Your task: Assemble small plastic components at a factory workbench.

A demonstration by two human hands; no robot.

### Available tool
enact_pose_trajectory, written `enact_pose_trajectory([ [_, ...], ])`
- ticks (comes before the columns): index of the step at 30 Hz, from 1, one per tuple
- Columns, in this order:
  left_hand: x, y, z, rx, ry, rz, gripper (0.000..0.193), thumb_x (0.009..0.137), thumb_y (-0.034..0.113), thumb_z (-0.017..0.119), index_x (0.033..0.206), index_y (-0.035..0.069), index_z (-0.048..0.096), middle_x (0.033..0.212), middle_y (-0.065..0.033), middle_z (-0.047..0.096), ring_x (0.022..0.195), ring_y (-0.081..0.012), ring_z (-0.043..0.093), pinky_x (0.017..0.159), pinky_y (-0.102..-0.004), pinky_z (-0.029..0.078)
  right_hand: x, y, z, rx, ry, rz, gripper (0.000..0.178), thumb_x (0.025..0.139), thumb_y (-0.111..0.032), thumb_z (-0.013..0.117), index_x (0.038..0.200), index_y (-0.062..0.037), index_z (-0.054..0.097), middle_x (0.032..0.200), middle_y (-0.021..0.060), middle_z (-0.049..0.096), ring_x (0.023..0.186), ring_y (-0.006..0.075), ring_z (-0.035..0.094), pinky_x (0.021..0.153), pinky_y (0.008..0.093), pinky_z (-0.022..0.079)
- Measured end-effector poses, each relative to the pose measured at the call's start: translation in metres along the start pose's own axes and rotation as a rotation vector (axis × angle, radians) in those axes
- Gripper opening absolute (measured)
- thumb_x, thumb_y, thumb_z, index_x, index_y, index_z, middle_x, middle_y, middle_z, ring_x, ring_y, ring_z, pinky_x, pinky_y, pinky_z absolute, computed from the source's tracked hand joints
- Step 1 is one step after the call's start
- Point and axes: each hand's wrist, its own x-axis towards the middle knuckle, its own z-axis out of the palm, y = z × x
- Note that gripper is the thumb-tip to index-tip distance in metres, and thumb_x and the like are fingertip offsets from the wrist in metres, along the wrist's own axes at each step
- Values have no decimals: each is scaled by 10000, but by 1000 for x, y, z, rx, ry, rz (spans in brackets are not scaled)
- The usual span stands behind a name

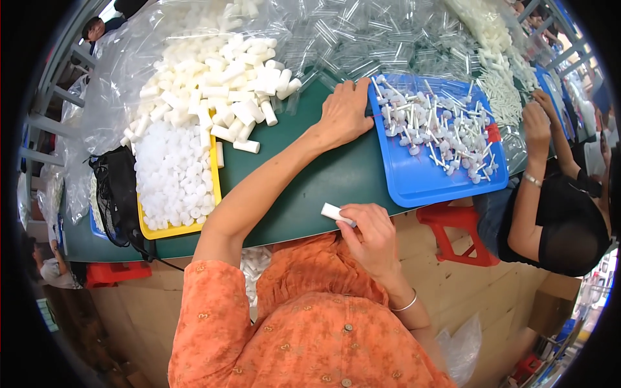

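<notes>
Cylinder [337,214], white, above table [304,194] near its edge, pinched between thumb and fingers of right hand [371,237] at its 4 o'clock. Left hand [344,115] at 12, just beside rim of blue tray [417,184]; grip cannot be told. Blue tray at 2, bearing stemmed pieces [446,132]. White cylinder pile [226,84] at 11; yellow tray [215,171] with white caps [173,174] at 9.

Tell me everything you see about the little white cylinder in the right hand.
The short, smooth white cylinder looks matte, perhaps foam or plastic. The right hand pinches its right end between thumb and fingers, partly hiding it; the free end points left, near the front edge of the green tabletop.
</notes>
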Motion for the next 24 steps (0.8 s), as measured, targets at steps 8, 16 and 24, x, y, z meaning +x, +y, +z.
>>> enact_pose_trajectory([
  [8, 2, -9, 6, 37, 97, -39, 396, 787, 225, 701, 1111, 37, 574, 1005, -161, 594, 977, -350, 585, 821, -463, 487, -9, -3, 5, 67, -3, -1, 191, 768, 2, 732, 928, -37, 634, 904, 78, 678, 780, 260, 623, 715, 348, 467],
  [16, -104, 19, -95, -270, -228, -87, 206, 786, 88, 597, 974, 10, 570, 787, -159, 649, 724, -319, 647, 666, -411, 505, 2, 2, -41, 247, 172, 260, 266, 836, 70, 634, 1096, 17, 659, 980, 102, 653, 862, 173, 621, 767, 266, 483],
  [24, -175, 50, -99, -792, -553, -225, 296, 948, 106, 555, 1231, 18, 556, 981, -89, 647, 856, -174, 602, 768, -304, 488, 1, -1, -35, 496, -61, 316, 291, 853, 80, 619, 1125, -2, 682, 994, 69, 645, 830, 108, 580, 669, 219, 451],
])
